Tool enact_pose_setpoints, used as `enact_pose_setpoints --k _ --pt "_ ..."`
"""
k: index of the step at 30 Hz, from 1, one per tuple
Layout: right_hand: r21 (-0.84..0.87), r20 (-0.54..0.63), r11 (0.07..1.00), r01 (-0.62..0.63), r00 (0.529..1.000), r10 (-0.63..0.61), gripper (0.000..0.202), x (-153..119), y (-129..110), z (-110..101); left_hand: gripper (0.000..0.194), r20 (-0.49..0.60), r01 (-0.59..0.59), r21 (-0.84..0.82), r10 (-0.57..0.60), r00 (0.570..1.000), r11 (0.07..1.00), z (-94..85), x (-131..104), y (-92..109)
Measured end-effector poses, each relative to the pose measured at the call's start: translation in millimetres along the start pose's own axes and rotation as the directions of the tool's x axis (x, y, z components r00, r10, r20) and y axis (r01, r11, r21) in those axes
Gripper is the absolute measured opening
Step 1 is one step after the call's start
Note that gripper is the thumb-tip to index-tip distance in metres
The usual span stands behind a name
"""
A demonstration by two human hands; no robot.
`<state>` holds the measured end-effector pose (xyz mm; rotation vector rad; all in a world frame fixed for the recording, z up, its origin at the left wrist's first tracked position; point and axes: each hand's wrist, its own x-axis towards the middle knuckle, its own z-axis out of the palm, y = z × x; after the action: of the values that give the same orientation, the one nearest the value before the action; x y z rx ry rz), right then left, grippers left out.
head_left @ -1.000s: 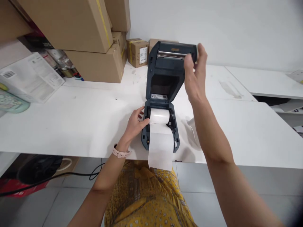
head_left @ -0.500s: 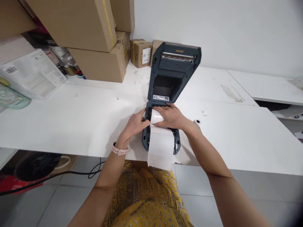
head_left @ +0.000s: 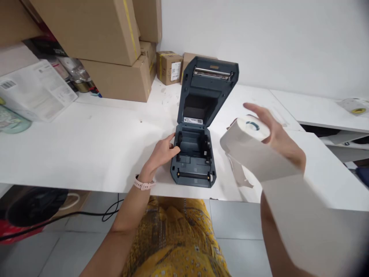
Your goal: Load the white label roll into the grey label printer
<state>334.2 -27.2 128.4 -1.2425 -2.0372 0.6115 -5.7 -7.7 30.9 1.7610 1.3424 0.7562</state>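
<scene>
A dark grey label printer (head_left: 193, 181) stands at the table's front edge, its lid (head_left: 207, 86) tilted up and back. Its roll bay lies bare, with black holders at both sides and a roller near the front. My left hand (head_left: 163, 153) grips the printer's left wall, thumb over the rim. To the right of the printer, above the table, my right hand (head_left: 284, 144) holds a white paper label roll (head_left: 235, 134) with a greenish core. A long blurred strip of its paper trails down across my right forearm. Another torn strip hangs below the roll.
Cardboard boxes (head_left: 121, 79) are stacked at the back left, with a smaller taped box (head_left: 170, 69) behind the printer. A white package (head_left: 40, 88) and a green bottle (head_left: 13, 119) are at far left. Shelf openings (head_left: 325, 130) show at right. A black cable (head_left: 86, 212) runs below the table.
The label roll has come out of the printer bay and moved right in my right hand, its paper strip swinging along. My left hand has stayed on the printer's left side.
</scene>
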Motion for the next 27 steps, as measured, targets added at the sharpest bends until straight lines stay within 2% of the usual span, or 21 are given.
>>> enact_pose_setpoints --k 2,5,9,12,14,16,18,20,22,25,27 --pt "-0.051 0.012 0.999 -0.014 1.000 0.015 0.082 -1.9 15.9 4.1 0.072 -0.008 -0.010 0.003 0.010 1.000 1.000 0.6 0.7 -0.6" --pt "-0.050 0.068 0.995 -0.082 0.994 0.085 0.064 1.3 46.3 26.5 0.072 -0.016 -0.022 0.010 0.022 1.000 1.000 1.1 1.5 -0.2" --pt "-0.018 0.130 0.979 -0.205 0.970 0.206 0.069 0.3 74.2 48.4 0.075 -0.015 0.010 -0.011 -0.010 1.000 1.000 1.4 1.2 0.5" --pt "0.122 0.174 0.955 -0.271 0.953 0.248 0.079 -13.2 87.3 39.5 0.075 -0.011 0.017 -0.035 -0.017 1.000 0.999 1.7 1.0 0.5" --pt "0.263 0.082 0.912 -0.314 0.949 0.303 0.072 -28.0 98.8 27.3 0.076 -0.012 0.017 -0.036 -0.017 1.000 0.999 1.6 0.9 0.8" --pt "0.362 -0.028 0.863 -0.353 0.921 0.389 0.061 -44.3 112.0 18.6 0.075 -0.019 0.018 -0.027 -0.019 1.000 0.999 1.5 0.8 1.3" --pt "0.407 -0.011 0.820 -0.402 0.896 0.444 0.057 -58.0 123.5 18.7 0.074 -0.020 0.023 -0.022 -0.023 1.000 0.999 1.3 0.6 1.3" --pt "0.429 0.100 0.787 -0.444 0.889 0.448 0.062 -66.3 130.3 27.7 0.074 -0.013 0.027 -0.030 -0.028 1.000 0.999 1.3 0.5 0.3" --pt "0.442 0.157 0.772 -0.457 0.886 0.435 0.064 -68.9 132.2 41.1 0.074 -0.007 0.027 -0.046 -0.028 1.000 0.999 1.8 0.7 -1.6" --pt "0.463 0.162 0.766 -0.445 0.893 0.421 0.054 -67.2 129.3 55.0 0.074 -0.016 0.024 -0.061 -0.025 1.000 0.998 3.3 1.4 -4.3" --pt "0.485 0.112 0.775 -0.405 0.908 0.404 0.054 -65.7 123.1 53.3 0.076 -0.020 0.022 -0.063 -0.023 1.000 0.998 4.2 1.9 -5.1"
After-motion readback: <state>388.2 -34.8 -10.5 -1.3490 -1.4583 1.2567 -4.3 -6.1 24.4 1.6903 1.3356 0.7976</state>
